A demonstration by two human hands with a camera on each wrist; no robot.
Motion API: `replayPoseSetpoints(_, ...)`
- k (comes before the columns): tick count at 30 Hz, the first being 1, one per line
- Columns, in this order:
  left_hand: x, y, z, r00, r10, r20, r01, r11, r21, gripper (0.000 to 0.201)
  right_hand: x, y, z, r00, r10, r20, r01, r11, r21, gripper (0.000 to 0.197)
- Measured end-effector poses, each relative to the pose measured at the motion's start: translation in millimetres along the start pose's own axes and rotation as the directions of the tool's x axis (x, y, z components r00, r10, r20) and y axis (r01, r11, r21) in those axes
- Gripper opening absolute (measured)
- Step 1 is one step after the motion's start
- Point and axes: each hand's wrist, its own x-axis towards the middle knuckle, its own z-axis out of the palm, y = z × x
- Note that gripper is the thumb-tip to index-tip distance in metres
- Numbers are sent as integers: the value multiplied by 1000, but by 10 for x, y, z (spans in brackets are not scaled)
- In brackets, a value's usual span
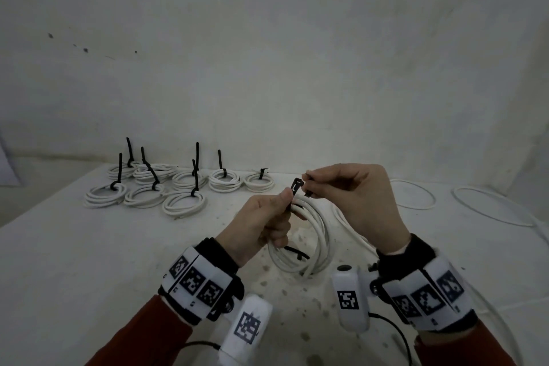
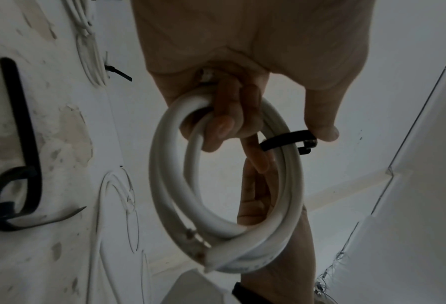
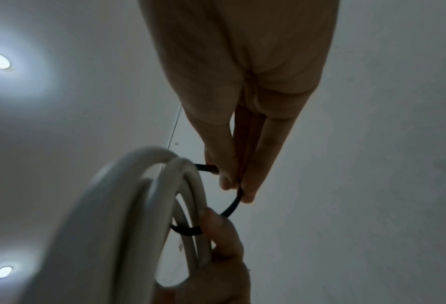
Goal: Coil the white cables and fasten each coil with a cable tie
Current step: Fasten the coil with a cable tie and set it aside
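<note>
My left hand (image 1: 267,218) grips a coil of white cable (image 1: 309,242) raised above the table, its fingers curled through the loop (image 2: 226,127). A black cable tie (image 1: 295,187) is wrapped round the coil (image 2: 281,142); my left thumb presses the end with the tie's head. My right hand (image 1: 350,196) pinches the tie's other end (image 3: 236,202) between thumb and forefinger, right beside the head. In the right wrist view the tie loops round the coil (image 3: 190,205) and back to my right fingertips (image 3: 247,195).
Several coiled white cables fastened with black ties (image 1: 178,187) lie at the table's back left. Loose white cables (image 1: 493,205) lie at the right. Spare black ties (image 2: 16,185) lie on the stained white table (image 1: 89,246). A wall stands behind.
</note>
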Motion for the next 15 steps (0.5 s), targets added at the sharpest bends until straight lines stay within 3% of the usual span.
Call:
replayPoseSetpoints(5,-12,31,2,1000,2,-10,-2,1000,-6,51,-27,-12,-19,997,-67,34,73,974,-214,17)
replayPoseSetpoints(15,-52,69,51,1000,-28,-14,28,999,19,49,-56,-50,29,983,-179,41,184,945,-272,21)
